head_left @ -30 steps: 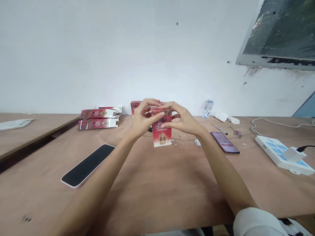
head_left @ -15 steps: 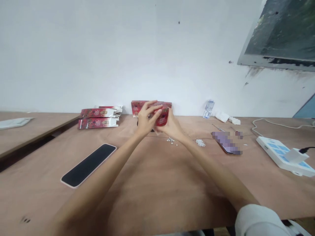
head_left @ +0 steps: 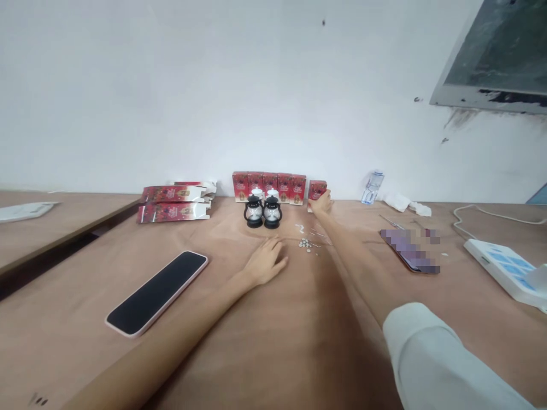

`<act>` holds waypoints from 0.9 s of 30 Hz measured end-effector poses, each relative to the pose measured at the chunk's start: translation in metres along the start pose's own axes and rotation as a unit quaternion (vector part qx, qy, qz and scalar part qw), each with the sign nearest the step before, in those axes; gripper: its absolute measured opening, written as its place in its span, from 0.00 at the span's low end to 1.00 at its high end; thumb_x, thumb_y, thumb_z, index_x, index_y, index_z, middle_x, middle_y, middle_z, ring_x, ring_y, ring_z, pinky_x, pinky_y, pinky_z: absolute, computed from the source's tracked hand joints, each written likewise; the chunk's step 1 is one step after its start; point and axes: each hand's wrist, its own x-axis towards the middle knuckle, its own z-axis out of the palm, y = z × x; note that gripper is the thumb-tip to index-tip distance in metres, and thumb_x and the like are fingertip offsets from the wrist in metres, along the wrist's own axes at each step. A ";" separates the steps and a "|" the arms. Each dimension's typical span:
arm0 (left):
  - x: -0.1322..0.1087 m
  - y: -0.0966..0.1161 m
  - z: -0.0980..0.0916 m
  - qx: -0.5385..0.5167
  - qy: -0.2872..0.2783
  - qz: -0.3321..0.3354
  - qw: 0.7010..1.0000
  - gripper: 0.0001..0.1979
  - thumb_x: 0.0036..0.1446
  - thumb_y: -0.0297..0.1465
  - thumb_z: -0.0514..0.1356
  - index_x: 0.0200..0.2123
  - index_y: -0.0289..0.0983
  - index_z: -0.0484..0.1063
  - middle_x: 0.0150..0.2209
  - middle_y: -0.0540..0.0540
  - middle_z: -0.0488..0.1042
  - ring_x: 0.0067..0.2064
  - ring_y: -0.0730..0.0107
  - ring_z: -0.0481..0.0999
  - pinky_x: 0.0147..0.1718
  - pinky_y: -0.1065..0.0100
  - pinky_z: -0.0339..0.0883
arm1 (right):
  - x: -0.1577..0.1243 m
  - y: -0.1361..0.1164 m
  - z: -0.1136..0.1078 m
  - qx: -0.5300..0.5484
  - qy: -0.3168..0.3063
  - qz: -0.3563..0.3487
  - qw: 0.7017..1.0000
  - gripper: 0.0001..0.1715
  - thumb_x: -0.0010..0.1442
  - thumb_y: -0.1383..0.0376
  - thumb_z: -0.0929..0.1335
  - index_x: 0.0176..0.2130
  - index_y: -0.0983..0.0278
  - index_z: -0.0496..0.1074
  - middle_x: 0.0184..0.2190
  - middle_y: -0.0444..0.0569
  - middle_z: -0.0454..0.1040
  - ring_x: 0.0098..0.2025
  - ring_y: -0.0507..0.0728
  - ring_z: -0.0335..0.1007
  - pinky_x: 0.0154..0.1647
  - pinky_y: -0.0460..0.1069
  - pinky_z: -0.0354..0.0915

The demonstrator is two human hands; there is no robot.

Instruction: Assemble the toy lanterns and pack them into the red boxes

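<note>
My right hand (head_left: 321, 203) is stretched to the back of the table and grips a small red box (head_left: 317, 189) standing by the wall. That box stands just right of a row of several like red boxes (head_left: 269, 186). My left hand (head_left: 265, 261) lies flat on the wooden table (head_left: 256, 336), fingers out, holding nothing. Two small black lanterns (head_left: 263, 212) stand in front of the row, beyond my left hand. A little heap of small round batteries (head_left: 305, 244) lies between my two arms.
Flat unfolded red cartons (head_left: 173, 203) are stacked at the back left. A black phone (head_left: 157, 291) lies at the left, another phone (head_left: 410, 250) at the right. A white power strip (head_left: 506, 268) sits at the far right. A small plastic bottle (head_left: 372, 187) stands by the wall.
Both hands held the red box in front of me. Now my right hand has carried it back to the wall beside the row, and my left hand has dropped flat onto the table.
</note>
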 end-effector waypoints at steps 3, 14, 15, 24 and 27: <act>0.002 0.005 0.001 0.014 -0.021 -0.021 0.999 0.18 0.60 0.34 0.51 0.51 0.33 0.65 0.56 0.36 0.67 0.59 0.55 0.65 0.59 0.55 0.59 | 0.008 0.000 0.020 0.010 -0.008 0.001 1.000 0.36 0.52 0.62 0.70 0.55 0.66 0.53 0.55 0.62 0.63 0.58 0.66 0.56 0.56 0.58 0.56; 0.003 0.014 0.005 0.033 -0.047 -0.041 0.998 0.20 0.62 0.33 0.47 0.54 0.29 0.63 0.60 0.33 0.62 0.63 0.50 0.59 0.60 0.54 0.57 | 0.024 -0.012 0.048 0.006 -0.090 -0.009 0.996 0.57 0.49 0.64 0.73 0.63 0.82 0.37 0.63 0.79 0.42 0.67 0.69 0.40 0.65 0.59 0.42; 0.003 0.013 0.005 0.034 -0.049 -0.040 0.997 0.20 0.62 0.33 0.47 0.54 0.29 0.63 0.60 0.33 0.61 0.63 0.50 0.59 0.60 0.54 0.57 | 0.023 -0.014 0.048 0.005 -0.100 -0.013 0.995 0.58 0.50 0.65 0.72 0.63 0.84 0.35 0.64 0.81 0.40 0.67 0.70 0.39 0.65 0.60 0.40; 0.002 0.013 0.009 0.064 -0.110 -0.018 0.992 0.33 0.63 0.43 0.44 0.63 0.24 0.51 0.66 0.29 0.47 0.68 0.49 0.43 0.64 0.47 0.41 | -0.014 -0.039 -0.018 0.004 -0.173 -0.177 0.969 0.48 0.58 0.64 0.65 0.66 0.78 0.36 0.68 0.67 0.35 0.70 0.65 0.25 0.68 0.61 0.31; -0.003 0.016 0.009 0.066 -0.133 -0.004 0.989 0.36 0.63 0.46 0.41 0.65 0.25 0.46 0.67 0.31 0.42 0.68 0.52 0.41 0.65 0.46 0.37 | -0.047 -0.020 -0.079 0.007 -0.189 -0.397 0.898 0.44 0.61 0.55 0.62 0.67 0.66 0.40 0.69 0.56 0.37 0.70 0.62 0.25 0.68 0.64 0.32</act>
